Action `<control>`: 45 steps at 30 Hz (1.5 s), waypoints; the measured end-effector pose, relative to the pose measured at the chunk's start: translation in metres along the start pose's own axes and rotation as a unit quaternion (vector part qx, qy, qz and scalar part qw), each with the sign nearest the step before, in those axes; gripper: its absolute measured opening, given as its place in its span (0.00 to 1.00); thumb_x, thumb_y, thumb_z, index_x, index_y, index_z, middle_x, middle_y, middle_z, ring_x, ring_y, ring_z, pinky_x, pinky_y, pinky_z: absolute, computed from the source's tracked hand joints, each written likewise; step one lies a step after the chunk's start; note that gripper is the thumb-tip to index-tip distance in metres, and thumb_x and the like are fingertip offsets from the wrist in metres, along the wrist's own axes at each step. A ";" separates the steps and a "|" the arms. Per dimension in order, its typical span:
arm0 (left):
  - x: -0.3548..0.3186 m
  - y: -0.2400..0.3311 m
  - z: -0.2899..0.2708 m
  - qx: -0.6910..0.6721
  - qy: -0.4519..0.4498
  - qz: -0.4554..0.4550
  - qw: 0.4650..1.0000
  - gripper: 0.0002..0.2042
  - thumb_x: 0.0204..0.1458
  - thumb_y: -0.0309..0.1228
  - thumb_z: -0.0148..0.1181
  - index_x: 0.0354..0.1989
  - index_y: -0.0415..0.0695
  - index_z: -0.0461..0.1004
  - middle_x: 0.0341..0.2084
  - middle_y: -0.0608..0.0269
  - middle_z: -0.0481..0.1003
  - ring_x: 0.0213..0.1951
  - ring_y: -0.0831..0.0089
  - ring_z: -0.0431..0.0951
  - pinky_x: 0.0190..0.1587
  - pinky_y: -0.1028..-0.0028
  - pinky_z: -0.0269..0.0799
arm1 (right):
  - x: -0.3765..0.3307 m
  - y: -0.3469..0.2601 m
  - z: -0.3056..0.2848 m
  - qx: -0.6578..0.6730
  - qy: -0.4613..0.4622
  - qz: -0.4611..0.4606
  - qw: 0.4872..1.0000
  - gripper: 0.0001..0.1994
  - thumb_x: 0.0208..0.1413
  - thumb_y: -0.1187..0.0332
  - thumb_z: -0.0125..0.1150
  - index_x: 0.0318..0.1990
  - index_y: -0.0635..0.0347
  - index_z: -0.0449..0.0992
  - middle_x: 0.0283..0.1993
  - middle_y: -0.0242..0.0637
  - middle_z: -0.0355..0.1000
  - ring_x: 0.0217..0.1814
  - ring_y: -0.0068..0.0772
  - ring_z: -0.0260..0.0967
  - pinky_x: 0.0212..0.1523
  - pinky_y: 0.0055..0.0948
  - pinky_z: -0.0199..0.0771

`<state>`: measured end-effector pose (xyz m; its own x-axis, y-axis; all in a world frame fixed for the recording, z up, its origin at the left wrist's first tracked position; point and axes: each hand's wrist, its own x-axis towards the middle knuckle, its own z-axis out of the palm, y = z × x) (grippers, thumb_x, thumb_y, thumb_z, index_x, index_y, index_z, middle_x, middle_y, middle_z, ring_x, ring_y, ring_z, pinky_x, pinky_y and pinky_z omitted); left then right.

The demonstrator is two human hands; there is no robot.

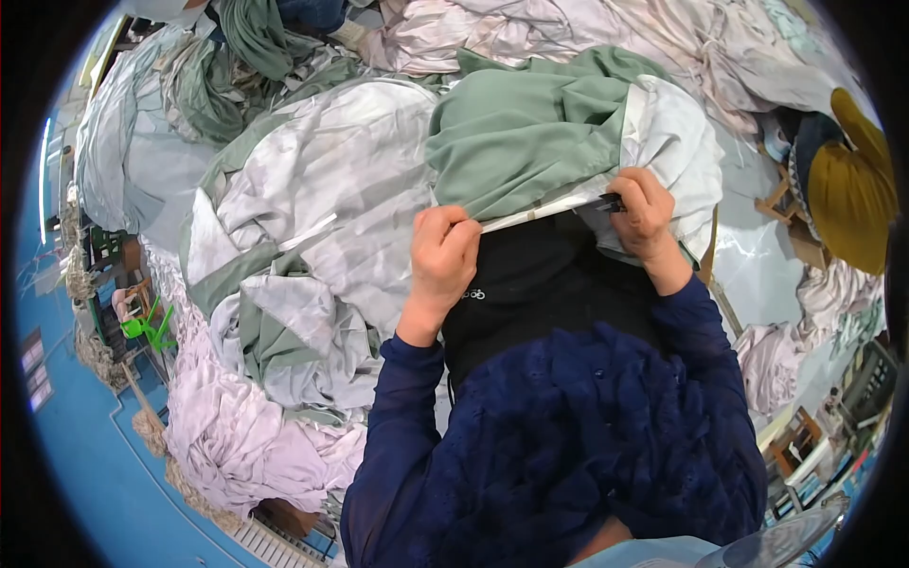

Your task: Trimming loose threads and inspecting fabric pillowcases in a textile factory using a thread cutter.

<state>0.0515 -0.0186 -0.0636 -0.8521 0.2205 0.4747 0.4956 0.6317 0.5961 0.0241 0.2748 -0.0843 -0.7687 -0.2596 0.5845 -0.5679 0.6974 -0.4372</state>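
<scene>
A sage-green cloth (535, 133) with a pale white edge strip (549, 205) is stretched in front of my waist. My left hand (443, 251) is closed in a pinch on the left end of that edge. At the other end, my right hand (644, 210) is closed on the edge. A small dark tool (611, 203) pokes out from under its fingers; its kind is mostly hidden. White cloth (677, 137) lies beside the green on the right. To the left spreads a large crumpled white and green cloth (350, 151).
Heaped pale pink cloth (568, 33) lies at the far side, and a lilac pile (237, 440) at the near left. A mustard-coloured cloth (847, 189) hangs at the right by a wooden frame (786, 199). Blue floor (104, 464) shows at the left.
</scene>
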 end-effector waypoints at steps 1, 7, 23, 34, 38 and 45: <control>-0.002 0.000 0.000 0.021 0.004 0.016 1.000 0.10 0.36 0.14 0.64 0.27 0.40 0.74 0.28 0.60 0.71 0.32 0.60 0.72 0.34 0.67 0.69 | -0.002 0.002 -0.001 0.005 0.009 0.005 1.000 0.17 0.26 0.82 0.58 0.31 0.61 0.73 0.31 0.40 0.70 0.28 0.41 0.70 0.26 0.32 0.69; -0.007 0.000 0.004 0.037 0.051 0.054 0.997 0.10 0.34 0.12 0.64 0.25 0.39 0.74 0.27 0.59 0.70 0.31 0.59 0.72 0.32 0.67 0.69 | -0.008 0.006 -0.002 0.009 0.038 0.019 0.999 0.16 0.25 0.81 0.58 0.30 0.61 0.73 0.30 0.40 0.69 0.26 0.41 0.69 0.25 0.32 0.68; -0.011 0.006 0.002 0.029 0.045 0.067 0.996 0.12 0.31 0.13 0.62 0.26 0.40 0.75 0.25 0.62 0.68 0.27 0.62 0.71 0.31 0.67 0.67 | -0.017 0.003 -0.001 -0.005 0.079 0.041 0.996 0.13 0.38 0.82 0.72 0.26 0.60 0.71 0.22 0.38 0.66 0.21 0.38 0.65 0.20 0.30 0.64; -0.007 0.013 0.003 -0.029 0.032 0.004 0.999 0.10 0.35 0.13 0.62 0.27 0.40 0.76 0.26 0.59 0.71 0.27 0.62 0.72 0.28 0.69 0.68 | 0.031 -0.076 0.020 0.287 -0.124 0.055 0.948 0.35 0.38 0.75 0.75 0.59 0.55 0.69 0.59 0.41 0.69 0.29 0.29 0.71 0.28 0.25 0.74; -0.004 0.016 -0.003 -0.049 0.021 -0.005 0.999 0.10 0.37 0.13 0.62 0.28 0.40 0.76 0.27 0.58 0.72 0.25 0.63 0.72 0.27 0.70 0.68 | 0.033 -0.069 0.035 0.226 -0.163 0.015 0.960 0.34 0.34 0.77 0.72 0.56 0.55 0.70 0.49 0.40 0.72 0.35 0.39 0.74 0.30 0.31 0.74; -0.006 0.017 -0.008 -0.086 0.023 -0.105 0.991 0.10 0.40 0.13 0.63 0.30 0.40 0.75 0.27 0.58 0.72 0.25 0.67 0.73 0.27 0.73 0.68 | 0.039 -0.078 0.028 0.210 -0.156 0.042 0.964 0.30 0.36 0.72 0.72 0.53 0.56 0.72 0.43 0.38 0.71 0.34 0.39 0.74 0.29 0.33 0.74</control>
<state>0.0662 -0.0148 -0.0513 -0.9327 0.0613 0.3555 0.3333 0.5235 0.7842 0.0302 0.1912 -0.0463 -0.8314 -0.4474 0.3296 -0.5182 0.4101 -0.7505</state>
